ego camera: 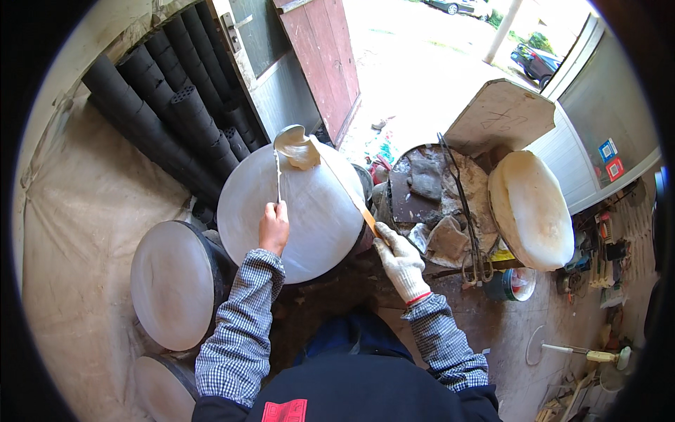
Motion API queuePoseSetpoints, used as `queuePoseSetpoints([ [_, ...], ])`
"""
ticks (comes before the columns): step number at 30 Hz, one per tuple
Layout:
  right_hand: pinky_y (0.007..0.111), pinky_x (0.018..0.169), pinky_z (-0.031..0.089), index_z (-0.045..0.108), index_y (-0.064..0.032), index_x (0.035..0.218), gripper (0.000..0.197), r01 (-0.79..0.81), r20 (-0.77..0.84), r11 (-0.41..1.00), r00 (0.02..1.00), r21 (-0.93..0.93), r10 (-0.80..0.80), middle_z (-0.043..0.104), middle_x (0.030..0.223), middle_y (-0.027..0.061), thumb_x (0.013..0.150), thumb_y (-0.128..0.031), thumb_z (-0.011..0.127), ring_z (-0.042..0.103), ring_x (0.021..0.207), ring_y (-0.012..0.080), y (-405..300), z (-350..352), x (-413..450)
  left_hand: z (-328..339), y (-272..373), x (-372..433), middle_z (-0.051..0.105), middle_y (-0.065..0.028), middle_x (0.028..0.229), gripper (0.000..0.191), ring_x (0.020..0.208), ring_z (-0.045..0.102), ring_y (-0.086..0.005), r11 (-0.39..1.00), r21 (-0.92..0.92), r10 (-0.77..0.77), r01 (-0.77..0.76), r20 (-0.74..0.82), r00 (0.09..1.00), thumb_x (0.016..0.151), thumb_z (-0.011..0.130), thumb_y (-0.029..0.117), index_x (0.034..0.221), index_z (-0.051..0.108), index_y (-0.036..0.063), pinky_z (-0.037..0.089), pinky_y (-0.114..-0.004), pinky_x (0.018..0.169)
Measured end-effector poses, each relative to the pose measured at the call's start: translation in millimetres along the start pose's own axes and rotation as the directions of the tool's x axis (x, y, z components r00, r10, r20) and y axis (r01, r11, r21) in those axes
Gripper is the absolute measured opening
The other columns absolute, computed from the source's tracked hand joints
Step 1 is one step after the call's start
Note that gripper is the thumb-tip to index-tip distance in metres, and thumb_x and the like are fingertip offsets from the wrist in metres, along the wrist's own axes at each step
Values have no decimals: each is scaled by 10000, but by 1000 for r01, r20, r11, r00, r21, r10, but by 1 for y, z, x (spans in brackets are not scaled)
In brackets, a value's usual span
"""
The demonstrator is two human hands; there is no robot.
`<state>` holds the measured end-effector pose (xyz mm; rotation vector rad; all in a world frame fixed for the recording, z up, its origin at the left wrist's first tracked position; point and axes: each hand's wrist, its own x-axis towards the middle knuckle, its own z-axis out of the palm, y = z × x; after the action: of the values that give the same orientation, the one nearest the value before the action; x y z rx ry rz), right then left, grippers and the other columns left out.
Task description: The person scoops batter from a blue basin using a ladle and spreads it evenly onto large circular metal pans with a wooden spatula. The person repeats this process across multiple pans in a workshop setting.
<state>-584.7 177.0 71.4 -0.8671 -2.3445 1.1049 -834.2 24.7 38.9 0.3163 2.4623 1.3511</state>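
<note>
My bare left hand (274, 228) grips the thin handle of a ladle (278, 182), which is smeared with pale batter. Its bowl tips over the far side of a large round griddle (295, 227), and a tan, batter-like mass (299, 150) hangs at its lip. My right hand (402, 258), in a white knitted glove, holds the orange handle of a long scraper (343, 182). The scraper's pale blade runs across the griddle's right part, its far tip touching or close to that mass. The griddle's surface looks whitish and smooth.
Two more round griddles (171, 285) stand at the left, below stacked perforated coal briquettes (153, 116). At the right, black tongs (464, 200) lie across a round stove top with grey cloths (425, 179). Beyond it stand a stack of pale flat rounds (538, 211) and a bucket (509, 285).
</note>
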Motion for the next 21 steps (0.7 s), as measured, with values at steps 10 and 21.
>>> queuePoseSetpoints([
  [10, 329, 832, 479, 583, -78, 1224, 360, 41, -9, 992, 999, -123, -42, 653, 1052, 146, 889, -210, 594, 635, 939, 277, -6, 2, 26, -22, -17, -28, 636, -159, 811, 331, 739, 624, -314, 997, 37, 65, -63, -61, 996, 931, 534, 340, 959, 517, 10, 477, -389, 665],
  [21, 299, 894, 460, 558, -172, 1263, 387, -60, 236, 988, 967, -144, 93, 621, 1165, 127, 900, -306, 576, 614, 1039, 272, -29, 38, 49, -55, -20, -67, 500, -18, 666, 249, 580, 448, -102, 989, -76, 122, -128, -84, 989, 908, 607, 244, 920, 509, 15, 392, -273, 535],
])
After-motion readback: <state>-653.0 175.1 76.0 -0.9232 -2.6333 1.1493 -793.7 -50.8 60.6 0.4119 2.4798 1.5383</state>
